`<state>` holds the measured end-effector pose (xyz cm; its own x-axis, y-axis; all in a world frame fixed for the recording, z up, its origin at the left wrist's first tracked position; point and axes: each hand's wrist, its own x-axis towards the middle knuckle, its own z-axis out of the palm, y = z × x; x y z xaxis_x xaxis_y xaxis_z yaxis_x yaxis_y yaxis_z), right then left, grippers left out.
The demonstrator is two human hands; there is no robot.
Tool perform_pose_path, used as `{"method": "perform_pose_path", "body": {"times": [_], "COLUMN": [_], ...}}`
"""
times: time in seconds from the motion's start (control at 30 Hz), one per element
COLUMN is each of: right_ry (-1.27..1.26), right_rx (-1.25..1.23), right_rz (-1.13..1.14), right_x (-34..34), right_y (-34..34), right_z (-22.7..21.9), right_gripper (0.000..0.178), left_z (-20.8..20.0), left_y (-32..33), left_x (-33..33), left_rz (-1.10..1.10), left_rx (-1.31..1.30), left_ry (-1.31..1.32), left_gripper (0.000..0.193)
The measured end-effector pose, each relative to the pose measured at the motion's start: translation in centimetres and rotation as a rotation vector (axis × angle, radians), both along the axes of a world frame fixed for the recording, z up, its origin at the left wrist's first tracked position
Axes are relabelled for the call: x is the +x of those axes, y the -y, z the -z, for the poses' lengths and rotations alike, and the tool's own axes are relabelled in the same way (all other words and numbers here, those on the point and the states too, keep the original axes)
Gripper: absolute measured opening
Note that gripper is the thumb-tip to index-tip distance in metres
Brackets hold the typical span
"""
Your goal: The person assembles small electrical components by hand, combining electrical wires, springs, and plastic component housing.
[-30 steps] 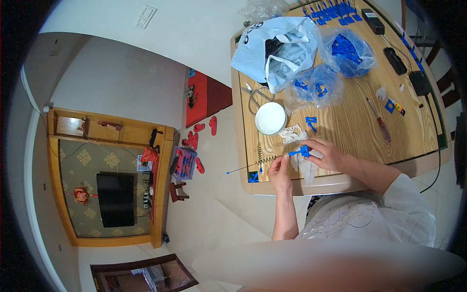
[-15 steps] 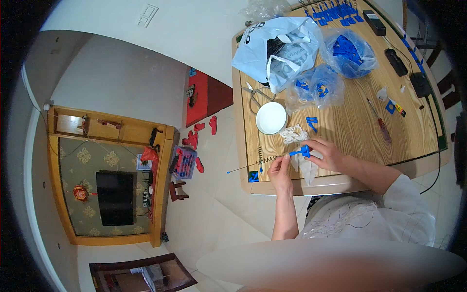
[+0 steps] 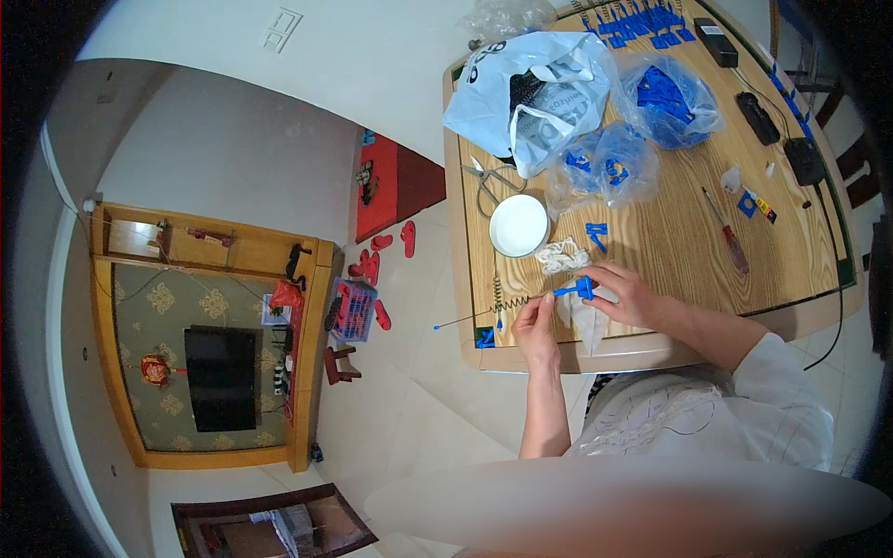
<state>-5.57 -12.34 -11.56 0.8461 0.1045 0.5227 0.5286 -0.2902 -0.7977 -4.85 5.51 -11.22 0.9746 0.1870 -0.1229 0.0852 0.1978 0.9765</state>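
Close to the table's near left edge, both hands are closed on one item, a blue plastic clip joined to a thin dark coiled spring wire. My left hand pinches it where the coil meets the blue plastic. The wire runs out leftward to a small blue tip. My right hand grips the clip's blue body from the right. White cord lies bunched just beyond the hands, with a loose blue clip beside it. A white pointed sheet shows beneath my hands.
A white bowl and scissors stand at the table's left. Behind are a plastic shopping bag and clear bags of blue parts. A screwdriver lies right; finished-looking clips with springs line the far edge.
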Motion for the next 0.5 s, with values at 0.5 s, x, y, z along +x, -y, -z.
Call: {"method": "perform_pose_path", "body": {"times": [0.5], "right_ry": [-0.033], "right_rx": [0.024], "right_rz": [-0.013], "right_x": [-0.06], "right_y": [0.02], "right_z": [-0.12], "right_gripper": [0.043], "left_z": [-0.01], "left_y": [0.18], "left_x": [0.0], "left_rz": [-0.003], "left_rx": [-0.007], "left_ry": [0.005], "left_gripper": [0.006]}}
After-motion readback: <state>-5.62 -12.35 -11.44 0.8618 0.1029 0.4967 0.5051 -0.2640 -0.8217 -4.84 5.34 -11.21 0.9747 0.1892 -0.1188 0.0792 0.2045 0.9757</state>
